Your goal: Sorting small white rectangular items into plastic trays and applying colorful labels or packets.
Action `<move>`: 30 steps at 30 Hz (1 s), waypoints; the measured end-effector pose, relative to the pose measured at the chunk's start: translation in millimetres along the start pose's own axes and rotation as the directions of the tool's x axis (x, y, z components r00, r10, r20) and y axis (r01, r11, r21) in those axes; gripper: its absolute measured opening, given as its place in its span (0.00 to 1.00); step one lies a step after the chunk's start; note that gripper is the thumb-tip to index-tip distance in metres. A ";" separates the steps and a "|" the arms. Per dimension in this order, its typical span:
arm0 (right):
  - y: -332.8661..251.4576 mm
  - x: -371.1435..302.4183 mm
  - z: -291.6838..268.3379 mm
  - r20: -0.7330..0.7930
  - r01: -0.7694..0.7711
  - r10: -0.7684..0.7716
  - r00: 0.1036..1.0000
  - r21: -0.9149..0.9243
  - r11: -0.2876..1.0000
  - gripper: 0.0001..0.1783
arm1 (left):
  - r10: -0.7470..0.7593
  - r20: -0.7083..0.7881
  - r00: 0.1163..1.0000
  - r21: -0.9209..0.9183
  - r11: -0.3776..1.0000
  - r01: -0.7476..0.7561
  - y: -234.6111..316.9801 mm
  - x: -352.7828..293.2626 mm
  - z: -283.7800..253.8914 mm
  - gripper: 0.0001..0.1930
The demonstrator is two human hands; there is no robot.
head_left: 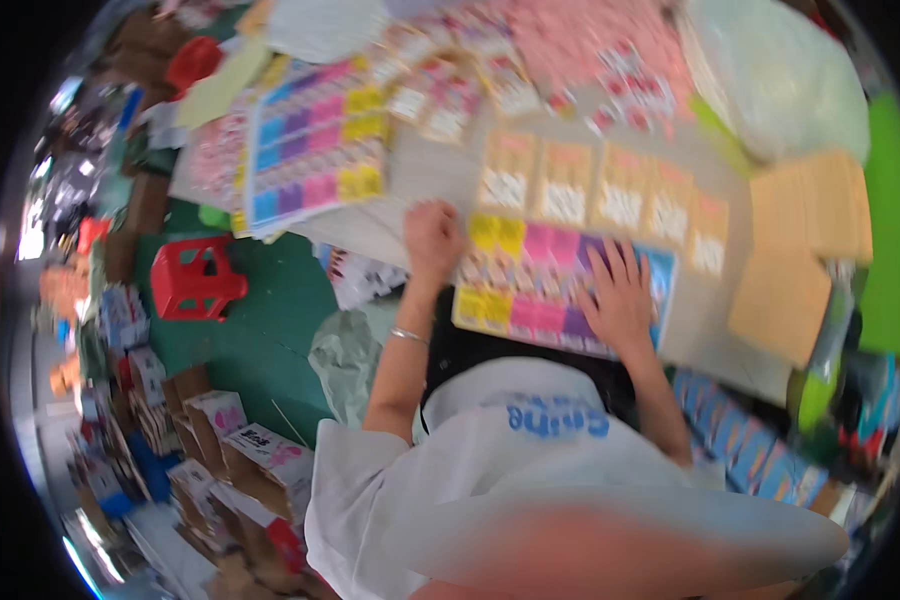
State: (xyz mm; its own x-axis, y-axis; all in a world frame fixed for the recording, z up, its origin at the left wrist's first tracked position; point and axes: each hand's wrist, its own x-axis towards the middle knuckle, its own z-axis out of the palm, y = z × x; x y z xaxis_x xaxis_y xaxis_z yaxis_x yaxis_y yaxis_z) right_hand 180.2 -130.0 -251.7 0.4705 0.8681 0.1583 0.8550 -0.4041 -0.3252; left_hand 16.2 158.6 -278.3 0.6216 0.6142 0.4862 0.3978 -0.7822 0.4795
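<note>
A colourful sheet (530,270) with yellow, pink, purple and blue squares lies on the table in front of me. My right hand (620,295) rests flat on its right part, fingers spread. My left hand (432,238) sits at the sheet's upper left corner with fingers curled; whether it grips the sheet I cannot tell. A thin bracelet (408,336) circles my left wrist. Beyond the sheet lies a row of orange cards (610,190) with white patches.
A second coloured sheet stack (315,145) lies far left on the table. Brown cardboard pieces (795,250) sit at the right. A red plastic stool (195,280) stands on the green floor, with several printed boxes (240,450) below it. Pink packets (580,50) lie at the back.
</note>
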 end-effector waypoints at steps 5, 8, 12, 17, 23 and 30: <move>0.0 3.7 0.9 0.027 -0.050 0.050 0.998 0.021 0.999 0.35 | -0.009 -0.040 0.999 0.000 1.000 0.009 -6.7 -0.6 6.2 0.08; 1.6 -0.5 2.3 0.034 -0.022 0.021 0.999 0.025 0.999 0.35 | -0.024 -0.039 0.999 -0.016 1.000 0.023 -7.6 -5.0 10.8 0.05; 1.7 -7.7 2.6 0.045 -0.075 0.074 0.996 0.020 0.997 0.35 | -0.102 0.059 0.993 -0.128 0.986 0.109 25.4 -21.4 7.5 0.05; -10.2 -11.8 6.9 0.015 -0.085 0.085 0.996 0.043 0.995 0.35 | 0.134 0.265 0.955 0.017 0.990 -0.143 69.8 -40.3 2.6 0.22; -10.1 -11.9 7.5 0.001 -0.100 0.101 0.995 0.064 0.993 0.35 | 0.133 0.259 0.957 0.060 0.986 -0.154 64.0 -39.3 6.3 0.27; 10.9 -24.2 -5.5 -0.215 -0.046 0.094 0.972 0.221 0.974 0.31 | 0.106 0.310 0.945 0.029 0.992 -0.121 64.2 -36.4 2.6 0.27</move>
State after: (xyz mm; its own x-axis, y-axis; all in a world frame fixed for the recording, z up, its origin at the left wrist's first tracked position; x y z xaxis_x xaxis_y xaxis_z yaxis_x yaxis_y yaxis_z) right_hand 179.3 -157.0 -254.0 0.5850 0.7436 0.3236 0.7631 -0.3697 -0.5301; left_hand 20.9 85.7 -267.1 0.8385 0.4652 0.2838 0.3395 -0.8534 0.3956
